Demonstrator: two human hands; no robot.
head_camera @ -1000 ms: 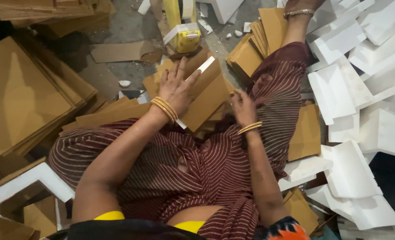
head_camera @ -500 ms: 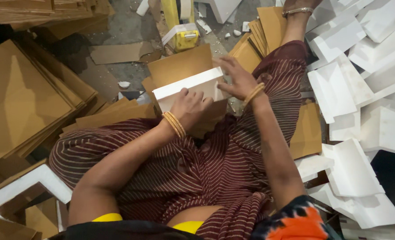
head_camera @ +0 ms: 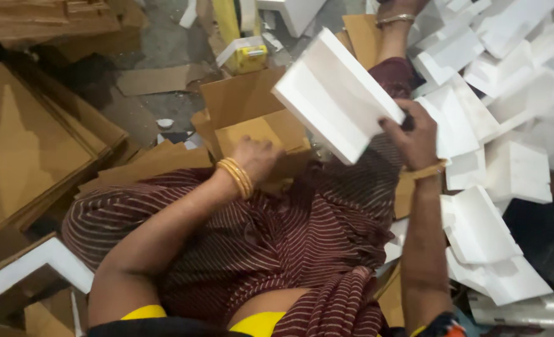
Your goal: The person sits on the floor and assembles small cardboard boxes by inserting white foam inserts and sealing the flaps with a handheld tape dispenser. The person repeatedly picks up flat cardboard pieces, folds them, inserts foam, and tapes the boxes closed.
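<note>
Far left: a stack of flat brown cardboard sheets [head_camera: 24, 143] lying on the floor, with a white foam corner piece [head_camera: 30, 268] near the left edge.

Centre: the left hand [head_camera: 258, 159] rests on a brown cardboard sheet [head_camera: 258, 128] in the lap, fingers curled and pressed together against its near edge; gold bangles [head_camera: 236, 178] at the wrist. Maroon striped cloth [head_camera: 277, 237] covers the lap below. Farther off, a small yellow-and-white box [head_camera: 247, 55] sits on the grey floor [head_camera: 158, 106].

Right of centre: the right hand [head_camera: 417, 140] holds a white foam block [head_camera: 336, 97], raised and tilted above the lap, thumb and fingers clamped on its right-hand corner. The block is just right of the cardboard sheet, apart from it.

Far right: a heap of white foam pieces [head_camera: 508, 112], spreading from far to near.
</note>
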